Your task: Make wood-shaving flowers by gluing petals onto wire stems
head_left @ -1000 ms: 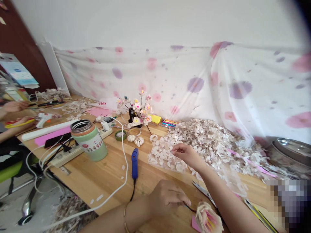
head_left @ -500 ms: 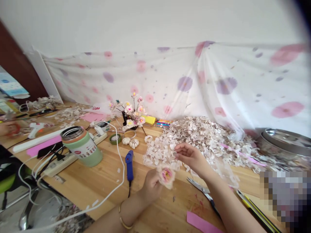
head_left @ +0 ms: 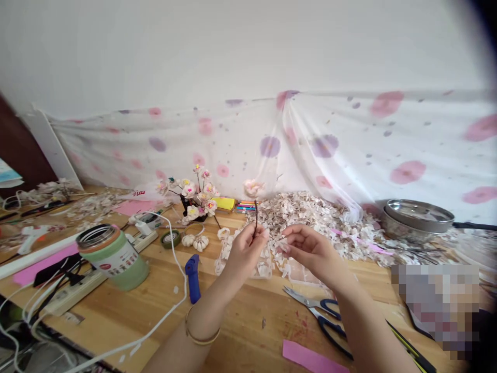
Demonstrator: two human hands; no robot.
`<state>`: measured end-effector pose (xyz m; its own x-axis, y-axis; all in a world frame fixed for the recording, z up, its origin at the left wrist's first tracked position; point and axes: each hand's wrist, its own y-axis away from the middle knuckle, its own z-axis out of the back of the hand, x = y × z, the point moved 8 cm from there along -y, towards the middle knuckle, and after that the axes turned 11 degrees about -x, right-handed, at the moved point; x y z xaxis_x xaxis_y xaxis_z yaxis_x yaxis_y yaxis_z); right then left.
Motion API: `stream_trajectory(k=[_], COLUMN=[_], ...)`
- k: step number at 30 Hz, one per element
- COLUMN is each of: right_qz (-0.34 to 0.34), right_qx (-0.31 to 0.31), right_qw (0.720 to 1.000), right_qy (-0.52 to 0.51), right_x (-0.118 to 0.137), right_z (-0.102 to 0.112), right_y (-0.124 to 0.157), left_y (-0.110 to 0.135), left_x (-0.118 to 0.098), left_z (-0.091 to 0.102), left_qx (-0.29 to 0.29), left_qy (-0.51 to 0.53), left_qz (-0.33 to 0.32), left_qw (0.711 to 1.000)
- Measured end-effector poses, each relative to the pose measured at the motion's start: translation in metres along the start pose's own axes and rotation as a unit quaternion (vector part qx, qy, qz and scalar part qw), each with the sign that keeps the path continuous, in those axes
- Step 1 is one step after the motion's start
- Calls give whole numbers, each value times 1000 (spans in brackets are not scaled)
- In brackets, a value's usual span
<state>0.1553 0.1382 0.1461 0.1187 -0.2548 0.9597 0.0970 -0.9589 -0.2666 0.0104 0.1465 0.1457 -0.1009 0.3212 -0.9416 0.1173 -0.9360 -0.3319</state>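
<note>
My left hand (head_left: 248, 246) pinches the dark stem of an artificial flower (head_left: 253, 187), which stands upright with its pale pink bloom above my fingers. Just to the right, my right hand (head_left: 308, 248) holds a small whitish petal (head_left: 282, 243) between thumb and fingertips, a little apart from the stem. Behind both hands spreads a heap of pale petals (head_left: 310, 215), some lying in a clear plastic tray (head_left: 266, 274). Scissors (head_left: 316, 308) with dark handles lie below my right hand. A blue glue gun (head_left: 192, 277) rests left of my left forearm.
A green wide-mouthed jar (head_left: 128, 261) stands at left beside a power strip (head_left: 62, 295) and white cable. Finished flowers (head_left: 198, 191) stand at the back. A steel pan (head_left: 419, 215) is at back right; a pink strip (head_left: 310, 357) lies in front.
My left hand has risen and turned the flower upright, its bloom now above my fingers instead of facing me. My right hand has stayed near the tray with the petal. The view has shifted right.
</note>
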Motion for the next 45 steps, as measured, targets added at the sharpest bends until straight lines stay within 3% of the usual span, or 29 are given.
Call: stream_trajectory(k=[6, 20, 28, 37, 45], right_qz=[67, 186, 198, 127, 135], right_qx=[-19, -21, -60, -104, -98], right_qw=[995, 940, 951, 977, 973], right_qy=[75, 285, 229, 133, 158], right_x=[19, 31, 28, 8, 13], right_z=[19, 25, 23, 28, 28], right_y=[4, 1, -1, -12, -10], left_y=[-5, 0, -4, -5, -9], left_x=[-8, 1, 1, -2, 0], left_z=[-33, -46, -43, -39, -38], left_qx=[106, 139, 121, 85, 103], left_qy=[3, -31, -45, -126, -87], left_qz=[-2, 13, 2, -71, -46], left_qw=[994, 990, 992, 986, 990])
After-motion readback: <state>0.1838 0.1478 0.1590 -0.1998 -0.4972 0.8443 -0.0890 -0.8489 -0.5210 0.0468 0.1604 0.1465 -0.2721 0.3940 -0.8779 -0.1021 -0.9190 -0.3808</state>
